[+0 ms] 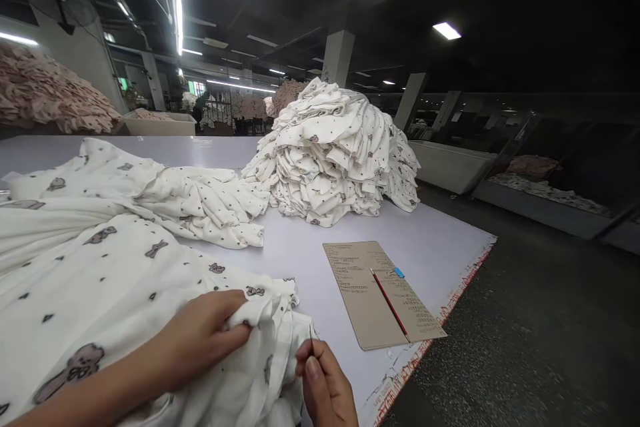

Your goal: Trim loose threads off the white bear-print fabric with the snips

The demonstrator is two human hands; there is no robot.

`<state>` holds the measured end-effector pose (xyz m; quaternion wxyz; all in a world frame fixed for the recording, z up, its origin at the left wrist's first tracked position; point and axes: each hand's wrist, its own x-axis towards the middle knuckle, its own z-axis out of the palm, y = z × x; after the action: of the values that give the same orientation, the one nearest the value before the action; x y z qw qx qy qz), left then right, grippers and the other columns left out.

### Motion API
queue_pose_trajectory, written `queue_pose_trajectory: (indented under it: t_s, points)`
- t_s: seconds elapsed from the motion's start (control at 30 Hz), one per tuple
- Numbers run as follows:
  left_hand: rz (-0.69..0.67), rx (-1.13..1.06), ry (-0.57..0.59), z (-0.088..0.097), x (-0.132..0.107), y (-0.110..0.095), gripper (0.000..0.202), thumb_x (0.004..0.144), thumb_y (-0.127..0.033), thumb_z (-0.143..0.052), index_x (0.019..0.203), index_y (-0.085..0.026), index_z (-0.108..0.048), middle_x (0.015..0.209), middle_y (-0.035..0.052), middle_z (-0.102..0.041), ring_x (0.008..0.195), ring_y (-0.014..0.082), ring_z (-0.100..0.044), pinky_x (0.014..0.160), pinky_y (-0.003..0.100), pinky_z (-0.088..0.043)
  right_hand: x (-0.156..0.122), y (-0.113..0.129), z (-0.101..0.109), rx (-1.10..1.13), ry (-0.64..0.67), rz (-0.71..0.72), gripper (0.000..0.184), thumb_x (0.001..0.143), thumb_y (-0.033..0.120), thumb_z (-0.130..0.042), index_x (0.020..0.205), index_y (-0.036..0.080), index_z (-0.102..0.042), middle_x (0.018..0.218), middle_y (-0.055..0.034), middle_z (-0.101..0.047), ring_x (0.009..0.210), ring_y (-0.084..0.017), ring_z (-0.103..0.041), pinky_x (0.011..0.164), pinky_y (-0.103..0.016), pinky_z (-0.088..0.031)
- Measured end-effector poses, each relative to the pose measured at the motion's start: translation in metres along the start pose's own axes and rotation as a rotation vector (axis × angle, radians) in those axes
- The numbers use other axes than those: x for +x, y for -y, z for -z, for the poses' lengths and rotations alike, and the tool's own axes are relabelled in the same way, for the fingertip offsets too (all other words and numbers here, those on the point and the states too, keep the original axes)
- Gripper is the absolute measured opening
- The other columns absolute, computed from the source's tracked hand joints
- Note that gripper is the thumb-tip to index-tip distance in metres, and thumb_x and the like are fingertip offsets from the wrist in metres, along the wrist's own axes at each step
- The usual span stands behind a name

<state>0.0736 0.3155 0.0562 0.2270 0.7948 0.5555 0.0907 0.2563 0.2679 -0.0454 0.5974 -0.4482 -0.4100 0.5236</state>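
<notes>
White fabric printed with brown bears, bows and small dots (pixel 125 280) spreads over the left and front of the table. My left hand (pixel 210 333) is closed on a fold of this fabric, thumb and fingers gathering it near its right edge. Beside that edge, my right hand (pixel 325 380) pinches a thin dark sliver (pixel 312 339) between thumb and fingertips. Its kind is too small to make out. The pinched fingers sit right against the fabric's border, where ruffled edging (pixel 290 290) shows.
A tall heap of matching fabric (pixel 330 153) stands at the table's back. On the right lies a brown card with writing (pixel 350 307), a red-black pencil (pixel 390 307) and a blue clip (pixel 399 272) on it. Pink fabric (pixel 50 93) and a white bin (pixel 160 125) stand behind.
</notes>
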Motion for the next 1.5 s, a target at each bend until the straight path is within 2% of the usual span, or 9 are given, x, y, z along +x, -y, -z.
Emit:
queue_pose_trajectory:
  t_s: [0.2, 0.4, 0.57, 0.67, 0.83, 0.97, 1.13, 1.27, 1.5]
  points:
    - [-0.102, -0.317, -0.119, -0.002, -0.025, -0.01, 0.03, 0.084, -0.034, -0.037, 0.086, -0.022, -0.065, 0.109, 0.0041, -0.061, 0.097, 0.0235, -0.058, 0.081, 0.027, -0.043, 0.009, 0.011, -0.036, -0.108, 0.077, 0.317, 0.026, 0.079, 0.047, -0.064, 0.079, 0.022, -0.062, 0.078, -0.001, -0.056, 0.071, -0.017, -0.051, 0.063, -0.023, -0.041]
    - [0.115, -0.953, -0.157, 0.008, -0.017, 0.008, 0.029, 0.082, -0.041, -0.041, 0.063, -0.021, -0.046, 0.055, -0.005, -0.039, 0.049, 0.0119, -0.034, 0.047, 0.021, -0.03, 0.015, 0.015, -0.034, 0.087, 0.029, 0.083, 0.04, 0.081, 0.057, -0.059, 0.07, 0.019, -0.056, 0.063, 0.0026, -0.045, 0.059, -0.013, -0.04, 0.054, -0.021, -0.035]
    - [0.074, -0.897, -0.052, 0.003, -0.02, 0.008, 0.036, 0.065, -0.054, -0.065, 0.078, -0.021, -0.057, 0.067, -0.0033, -0.049, 0.062, 0.014, -0.04, 0.053, 0.021, -0.029, 0.018, 0.015, -0.034, 0.157, 0.053, -0.054, 0.046, 0.076, 0.063, -0.063, 0.073, 0.018, -0.057, 0.055, 0.0083, -0.031, 0.048, -0.008, -0.024, 0.043, -0.018, -0.025]
    - [0.083, -0.869, 0.024, 0.0, -0.022, 0.003, 0.031, 0.068, -0.046, -0.069, 0.076, -0.017, -0.061, 0.065, -0.0034, -0.05, 0.065, 0.014, -0.042, 0.058, 0.021, -0.033, 0.018, 0.014, -0.037, 0.076, 0.075, -0.011, 0.043, 0.078, 0.06, -0.061, 0.073, 0.018, -0.055, 0.06, 0.0057, -0.039, 0.054, -0.01, -0.036, 0.051, -0.018, -0.035]
    - [0.085, -0.953, 0.044, -0.001, -0.016, 0.003, 0.032, 0.072, -0.044, -0.067, 0.067, -0.015, -0.055, 0.058, -0.0052, -0.043, 0.058, 0.0114, -0.036, 0.055, 0.021, -0.03, 0.007, 0.017, -0.033, -0.358, -0.016, 0.487, 0.012, 0.084, 0.032, -0.06, 0.095, 0.026, -0.057, 0.083, -0.0007, -0.054, 0.057, -0.013, -0.048, 0.053, -0.023, -0.039]
    - [0.068, -0.961, 0.064, -0.004, -0.017, 0.001, 0.039, 0.073, -0.052, -0.065, 0.067, -0.014, -0.06, 0.06, -0.0021, -0.051, 0.06, 0.0133, -0.043, 0.057, 0.023, -0.034, 0.001, 0.023, -0.031, -0.651, 0.127, 0.797, 0.024, 0.08, 0.019, -0.059, 0.101, 0.031, -0.061, 0.084, -0.0008, -0.055, 0.053, -0.012, -0.05, 0.051, -0.024, -0.037]
    - [0.141, -0.763, 0.055, -0.005, -0.026, -0.006, 0.032, 0.073, -0.05, -0.063, 0.081, -0.02, -0.07, 0.081, 0.0018, -0.066, 0.085, 0.0225, -0.055, 0.077, 0.029, -0.042, 0.009, 0.036, -0.034, -0.53, 0.192, 0.558, 0.008, 0.083, 0.02, -0.049, 0.077, 0.022, -0.054, 0.076, -0.0002, -0.049, 0.063, -0.015, -0.05, 0.055, -0.023, -0.036]
    - [0.1, -0.564, 0.027, -0.007, -0.027, -0.011, 0.021, 0.07, -0.037, -0.064, 0.077, -0.02, -0.073, 0.084, 0.0017, -0.07, 0.088, 0.0235, -0.058, 0.083, 0.03, -0.04, 0.014, 0.044, -0.03, -0.335, 0.09, 0.376, 0.021, 0.093, 0.031, -0.046, 0.074, 0.022, -0.047, 0.073, 0.0019, -0.045, 0.068, -0.014, -0.047, 0.061, -0.023, -0.037]
    - [0.139, -0.877, 0.036, -0.01, -0.015, -0.003, 0.029, 0.072, -0.043, -0.064, 0.067, -0.015, -0.058, 0.058, -0.0054, -0.044, 0.059, 0.0119, -0.038, 0.057, 0.022, -0.032, 0.0, 0.018, -0.024, -0.46, 0.126, 0.566, 0.017, 0.075, 0.034, -0.067, 0.086, 0.026, -0.056, 0.079, 0.0025, -0.05, 0.055, -0.012, -0.045, 0.05, -0.022, -0.033]
